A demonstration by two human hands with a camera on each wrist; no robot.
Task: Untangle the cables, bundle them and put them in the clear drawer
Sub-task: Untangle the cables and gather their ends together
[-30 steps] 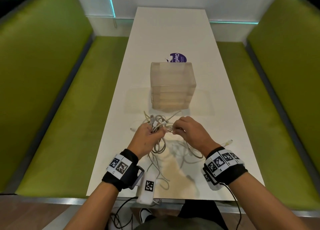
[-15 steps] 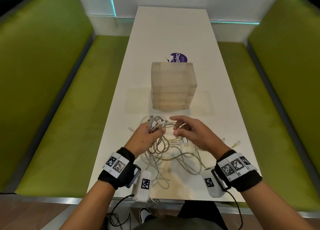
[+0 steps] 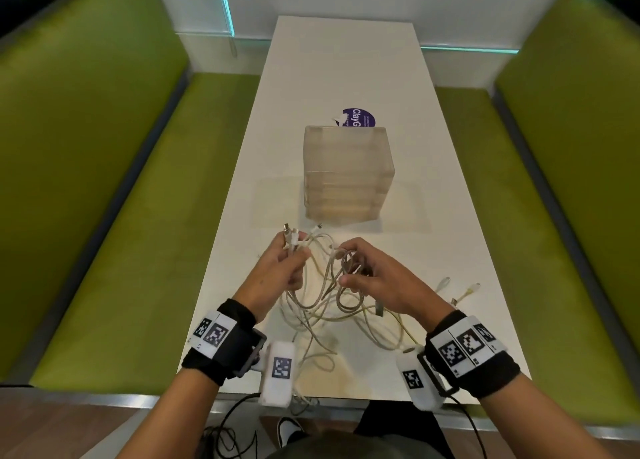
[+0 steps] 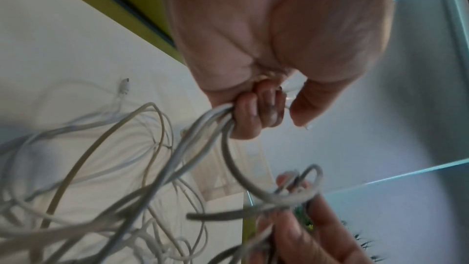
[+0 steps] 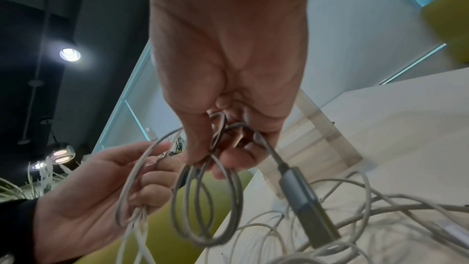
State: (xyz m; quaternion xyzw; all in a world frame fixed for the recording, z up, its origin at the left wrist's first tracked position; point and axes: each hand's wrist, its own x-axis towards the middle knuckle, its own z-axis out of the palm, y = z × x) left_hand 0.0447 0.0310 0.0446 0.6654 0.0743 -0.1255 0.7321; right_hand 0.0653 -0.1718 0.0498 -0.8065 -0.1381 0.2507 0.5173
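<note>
A tangle of white and grey cables [image 3: 325,306] hangs between both hands above the near end of the white table [image 3: 346,78]. My left hand [image 3: 282,268] grips a bunch of white cables [image 4: 203,125] with the plugs sticking out past its fingers. My right hand [image 3: 367,271] pinches small loops of a grey cable [image 5: 203,198], whose grey plug [image 5: 304,198] hangs beneath the palm. The clear drawer unit [image 3: 348,174] stands shut just beyond the hands.
Loose plug ends [image 3: 464,290] lie on the table right of my right hand. A purple sticker [image 3: 358,117] sits behind the drawer unit. Green benches [image 3: 121,251] flank the table on both sides.
My hands have drawn apart a little and lifted the cables. The right hand now holds coiled loops of the grey cable, with more cable spread out below.
</note>
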